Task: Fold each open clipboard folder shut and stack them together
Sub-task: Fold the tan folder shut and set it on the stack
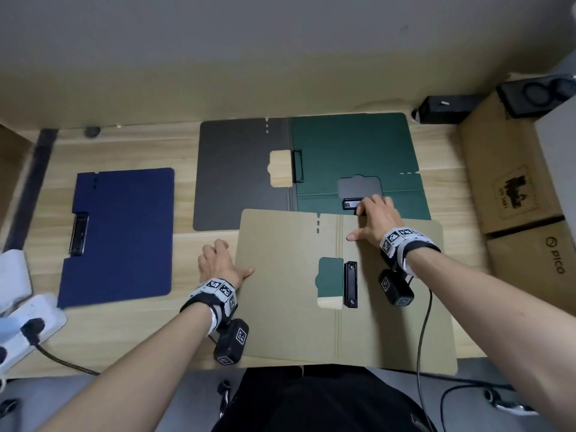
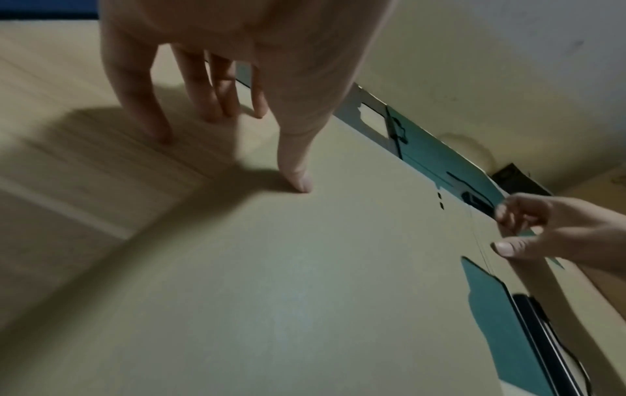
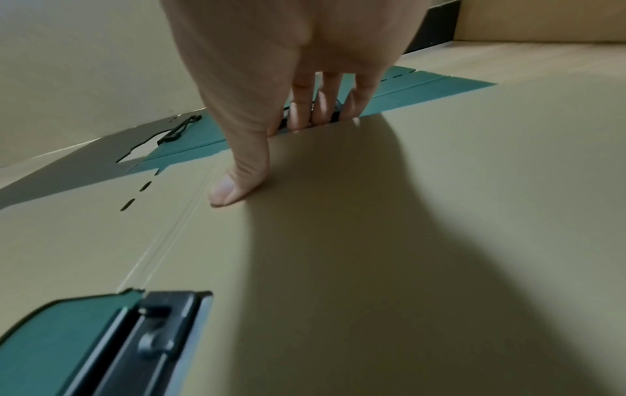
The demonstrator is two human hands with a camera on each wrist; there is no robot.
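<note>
A tan clipboard folder [image 1: 280,307] lies open nearest me, its black clip [image 1: 350,283] beside the centre fold. My left hand [image 1: 233,258] sits at its left edge: the thumb [image 2: 301,185] presses on the tan cover, and the straight fingers touch the table. My right hand [image 1: 357,224] grips the folder's far edge, thumb [image 3: 227,195] on top and fingers hooked over the edge. Behind it an open dark grey folder [image 1: 237,176] and an open green folder [image 1: 349,145] overlap. A blue folder [image 1: 124,232] lies shut at the left.
Cardboard boxes [image 1: 511,182] stand along the right edge of the wooden table [image 1: 140,338], with a black device [image 1: 445,109] at the back right. A white power strip [image 1: 28,325] with a plugged cable lies front left. A wall closes off the back.
</note>
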